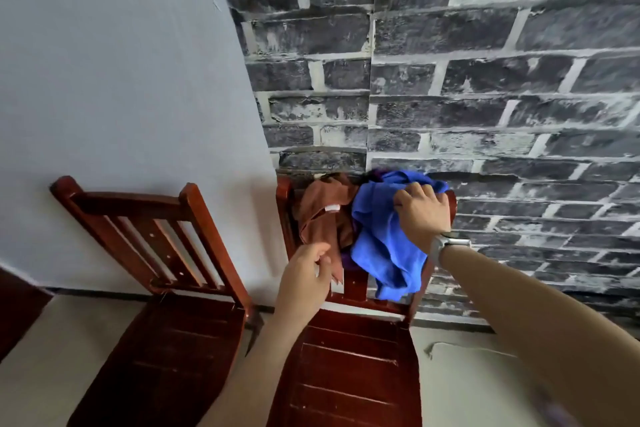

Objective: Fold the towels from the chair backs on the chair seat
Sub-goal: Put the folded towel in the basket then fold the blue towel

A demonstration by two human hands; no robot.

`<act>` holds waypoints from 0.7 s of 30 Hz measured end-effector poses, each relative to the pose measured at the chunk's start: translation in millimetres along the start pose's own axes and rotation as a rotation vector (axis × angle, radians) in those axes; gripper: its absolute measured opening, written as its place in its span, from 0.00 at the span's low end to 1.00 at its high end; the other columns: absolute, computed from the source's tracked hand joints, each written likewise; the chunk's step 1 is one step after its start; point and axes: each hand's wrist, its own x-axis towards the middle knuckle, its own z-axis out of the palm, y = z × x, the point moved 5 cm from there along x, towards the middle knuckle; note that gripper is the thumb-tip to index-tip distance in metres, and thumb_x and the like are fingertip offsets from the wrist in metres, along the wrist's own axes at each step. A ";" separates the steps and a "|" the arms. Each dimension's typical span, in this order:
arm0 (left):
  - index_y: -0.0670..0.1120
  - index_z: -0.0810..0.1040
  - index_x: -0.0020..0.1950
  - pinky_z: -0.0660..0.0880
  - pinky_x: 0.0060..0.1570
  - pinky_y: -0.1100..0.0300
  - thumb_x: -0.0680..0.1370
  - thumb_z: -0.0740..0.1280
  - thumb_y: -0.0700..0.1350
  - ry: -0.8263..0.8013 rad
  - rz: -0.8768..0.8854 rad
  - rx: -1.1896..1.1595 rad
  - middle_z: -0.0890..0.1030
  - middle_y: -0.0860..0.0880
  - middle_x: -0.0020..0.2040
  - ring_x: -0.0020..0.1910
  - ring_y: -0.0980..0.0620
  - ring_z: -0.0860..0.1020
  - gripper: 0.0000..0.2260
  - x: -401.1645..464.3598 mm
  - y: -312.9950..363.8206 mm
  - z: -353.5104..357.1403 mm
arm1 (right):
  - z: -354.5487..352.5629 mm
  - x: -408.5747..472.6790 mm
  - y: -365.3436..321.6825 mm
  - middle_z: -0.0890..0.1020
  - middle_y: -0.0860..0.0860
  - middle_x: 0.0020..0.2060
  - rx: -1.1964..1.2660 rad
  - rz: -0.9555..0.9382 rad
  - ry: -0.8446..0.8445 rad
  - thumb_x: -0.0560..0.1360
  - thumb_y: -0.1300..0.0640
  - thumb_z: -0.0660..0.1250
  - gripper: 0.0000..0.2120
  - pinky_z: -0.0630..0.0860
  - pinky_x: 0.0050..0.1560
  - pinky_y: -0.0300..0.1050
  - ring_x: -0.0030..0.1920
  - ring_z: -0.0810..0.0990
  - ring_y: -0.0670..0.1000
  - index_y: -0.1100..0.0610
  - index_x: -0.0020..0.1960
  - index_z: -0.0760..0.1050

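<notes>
Two dark red wooden chairs stand against the wall. Over the back of the right chair [353,350] hang a blue towel [384,246], a brown towel [320,215] and a purple cloth that barely shows behind them. My right hand [420,210] grips the blue towel at the top of the chair back. My left hand [306,270] hovers by the lower edge of the brown towel, fingers loosely curled; whether it touches the cloth is unclear. The right chair's seat is bare.
The left chair [162,340] has a bare back and seat. A brick-pattern wall [485,80] is right behind the chairs, a plain grey wall [121,80] to the left. A dark wooden edge [17,305] sits at far left. Pale floor [467,385] lies beside the chairs.
</notes>
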 end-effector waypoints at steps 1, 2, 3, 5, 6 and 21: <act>0.45 0.74 0.62 0.70 0.57 0.65 0.78 0.60 0.41 -0.013 0.024 -0.016 0.78 0.49 0.59 0.58 0.54 0.75 0.13 9.1 -1.1 -0.1 | -2.8 1.3 3.6 0.76 0.57 0.53 0.073 0.046 0.015 0.77 0.56 0.58 0.11 0.65 0.53 0.52 0.57 0.72 0.59 0.57 0.54 0.75; 0.45 0.75 0.62 0.72 0.57 0.63 0.78 0.61 0.41 -0.026 0.047 -0.032 0.77 0.48 0.59 0.57 0.54 0.75 0.13 18.7 -1.0 0.5 | -10.0 1.7 8.4 0.77 0.57 0.53 0.198 0.121 0.039 0.76 0.57 0.59 0.09 0.66 0.53 0.52 0.56 0.73 0.60 0.58 0.53 0.75; 0.45 0.75 0.61 0.73 0.58 0.60 0.78 0.61 0.41 -0.033 0.073 -0.049 0.77 0.48 0.58 0.58 0.53 0.76 0.13 28.1 0.9 1.1 | -20.6 1.3 14.1 0.78 0.59 0.51 0.347 0.211 0.068 0.76 0.59 0.59 0.08 0.67 0.52 0.52 0.54 0.75 0.61 0.59 0.52 0.74; 0.45 0.75 0.61 0.73 0.59 0.55 0.77 0.63 0.41 -0.038 0.141 -0.085 0.76 0.48 0.58 0.58 0.51 0.75 0.13 48.2 10.4 2.1 | -49.2 0.7 26.7 0.78 0.62 0.45 0.605 0.336 0.150 0.77 0.64 0.56 0.08 0.67 0.44 0.48 0.45 0.75 0.61 0.63 0.53 0.71; 0.45 0.74 0.62 0.73 0.60 0.53 0.76 0.64 0.41 -0.042 0.186 -0.105 0.75 0.48 0.59 0.59 0.51 0.75 0.14 58.1 19.0 2.2 | -68.5 -0.2 34.2 0.77 0.61 0.42 0.689 0.365 0.226 0.77 0.66 0.54 0.08 0.65 0.40 0.46 0.42 0.73 0.58 0.65 0.53 0.70; 0.55 0.70 0.41 0.65 0.35 0.71 0.73 0.68 0.47 -0.646 0.617 -0.284 0.74 0.57 0.36 0.38 0.53 0.73 0.07 50.2 235.3 93.2 | -246.5 -119.0 155.1 0.76 0.43 0.29 1.076 0.556 0.969 0.75 0.65 0.61 0.11 0.69 0.32 0.34 0.30 0.71 0.40 0.53 0.38 0.72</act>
